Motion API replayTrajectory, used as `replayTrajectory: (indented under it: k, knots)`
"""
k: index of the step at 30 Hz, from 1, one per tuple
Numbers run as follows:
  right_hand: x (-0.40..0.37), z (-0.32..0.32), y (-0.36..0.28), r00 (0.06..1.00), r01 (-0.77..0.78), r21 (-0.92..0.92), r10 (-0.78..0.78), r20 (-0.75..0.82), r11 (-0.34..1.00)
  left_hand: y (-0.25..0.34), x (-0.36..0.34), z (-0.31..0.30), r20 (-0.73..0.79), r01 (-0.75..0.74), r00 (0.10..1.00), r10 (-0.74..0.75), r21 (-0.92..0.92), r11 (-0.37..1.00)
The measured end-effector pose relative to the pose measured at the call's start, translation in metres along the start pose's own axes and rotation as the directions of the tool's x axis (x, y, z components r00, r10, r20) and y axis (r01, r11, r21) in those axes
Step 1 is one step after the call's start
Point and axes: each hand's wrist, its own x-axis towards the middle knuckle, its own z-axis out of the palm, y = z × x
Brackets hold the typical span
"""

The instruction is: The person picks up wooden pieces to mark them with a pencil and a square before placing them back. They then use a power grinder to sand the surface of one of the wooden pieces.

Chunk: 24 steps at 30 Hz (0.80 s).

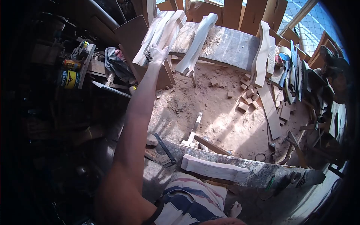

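Note:
My left hand (pixel 155 53) reaches far forward and rests on a stack of pale curved wooden pieces (pixel 159 32) leaning against a dusty workbench (pixel 228 47). Whether the fingers grip a piece or only touch it is unclear. Another curved piece (pixel 197 43) leans to the right of that stack, and one more curved piece (pixel 261 54) stands at the bench's right end. A stack of similar shaped pieces (pixel 213 169) lies on the near stone bench (pixel 262 170) just in front of me. My right hand is out of view.
Sawdust covers the floor (pixel 210 108), with small wood blocks (pixel 248 95) and a plank (pixel 270 110) on it. Paint cans (pixel 69 77) sit on shelves at left. Boards and scrap wood (pixel 300 75) pile up at right. A dark metal tool (pixel 165 150) lies on the near bench.

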Motion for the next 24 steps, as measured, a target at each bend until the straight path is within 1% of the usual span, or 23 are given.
replayTrajectory:
  k: [2, 3, 4, 5, 6, 7, 8, 9, 10, 11, 12, 13, 14, 16, 17, 20, 21, 22, 24]
  knots:
    - [-0.004, -0.001, 0.011, 1.0, -0.007, -0.061, 0.007, -0.006, 0.998, -0.006, 0.002, -0.012, 0.179, -0.095, 0.982, 0.066, 0.16, 0.983]
    - [-0.006, 0.001, 0.009, 1.0, -0.02, -0.016, 0.021, 0.009, 1.0, -0.008, 0.006, -0.01, 0.134, -0.072, 0.99, 0.054, 0.131, 0.989]
    - [-0.009, -0.001, 0.007, 0.999, -0.038, 0.024, 0.037, 0.023, 0.999, -0.01, 0.012, -0.01, 0.165, -0.038, 0.986, 0.022, 0.1, 0.994]
    - [-0.011, -0.006, 0.006, 0.998, -0.055, 0.061, 0.053, 0.037, 0.997, -0.014, 0.015, -0.008, 0.073, -0.019, 0.997, 0.022, -0.049, 0.999]
    - [-0.015, -0.013, 0.004, 1.0, -0.002, -0.005, 0.002, 0.005, 1.0, -0.023, 0.019, -0.006, -0.017, -0.011, 1.0, 0.007, -0.194, 0.981]
    - [-0.018, -0.015, 0.003, 0.998, 0.049, -0.068, -0.051, -0.022, 0.996, -0.023, 0.027, -0.031, 0.191, 0.053, 0.982, 0.014, -0.342, 0.938]
    - [-0.02, -0.016, 0.003, 0.993, 0.1, -0.13, -0.107, -0.045, 0.986, -0.024, 0.037, -0.061, 0.385, 0.144, 0.922, 0.052, -0.465, 0.874]
    - [-0.018, -0.015, 0.01, 0.998, 0.053, -0.082, -0.056, -0.036, 0.995, -0.049, 0.057, -0.046, 0.406, 0.202, 0.905, 0.127, -0.673, 0.712]
    - [-0.016, -0.017, 0.028, 1.0, 0.005, -0.038, -0.006, -0.022, 0.999, -0.045, 0.053, -0.072, 0.491, 0.342, 0.862, 0.124, -0.745, 0.572]
    - [-0.013, -0.017, 0.04, 0.999, -0.04, 0.008, 0.04, -0.008, 0.999, -0.037, 0.046, -0.102, 0.508, 0.385, 0.856, 0.098, -0.751, 0.536]
    - [-0.011, -0.017, 0.042, 0.999, -0.054, -0.013, 0.054, 0.004, 0.998, -0.032, 0.042, -0.118, 0.524, 0.424, 0.848, 0.075, -0.758, 0.495]
    - [-0.008, -0.016, 0.044, 0.998, -0.068, -0.033, 0.068, 0.013, 0.997, -0.042, 0.053, -0.114, 0.511, 0.414, 0.856, 0.084, -0.772, 0.483]
    - [-0.006, -0.015, 0.046, 0.996, -0.082, -0.053, 0.084, 0.022, 0.995, -0.046, 0.058, -0.114, 0.477, 0.372, 0.875, 0.085, -0.773, 0.513]
    - [-0.009, -0.013, 0.03, 0.998, -0.069, -0.041, 0.069, 0.002, 0.997, -0.059, 0.072, -0.099, 0.409, 0.288, 0.908, 0.092, -0.768, 0.572]
    - [-0.011, -0.012, 0.021, 0.998, -0.065, -0.038, 0.065, -0.008, 0.997, -0.065, 0.074, -0.089, 0.311, 0.171, 0.944, 0.109, -0.745, 0.644]
    - [-0.007, -0.01, 0.014, 0.995, 0.094, -0.067, -0.096, -0.029, 0.993, -0.045, 0.04, -0.086, 0.106, -0.017, 0.991, 0.087, -0.54, 0.841]
    - [-0.008, -0.009, 0.006, 0.996, 0.079, -0.061, -0.081, -0.032, 0.995, -0.051, 0.04, -0.061, 0.043, -0.058, 0.994, 0.098, -0.556, 0.829]
    - [-0.01, -0.008, -0.001, 0.997, 0.065, -0.056, -0.067, -0.034, 0.996, -0.024, 0.011, -0.08, 0.059, -0.001, 0.998, 0.027, -0.403, 0.915]
    - [-0.014, -0.007, -0.007, 0.997, 0.064, -0.055, -0.066, -0.042, 0.996, -0.019, -0.006, -0.053, -0.14, -0.135, 0.985, 0.097, -0.298, 0.945]
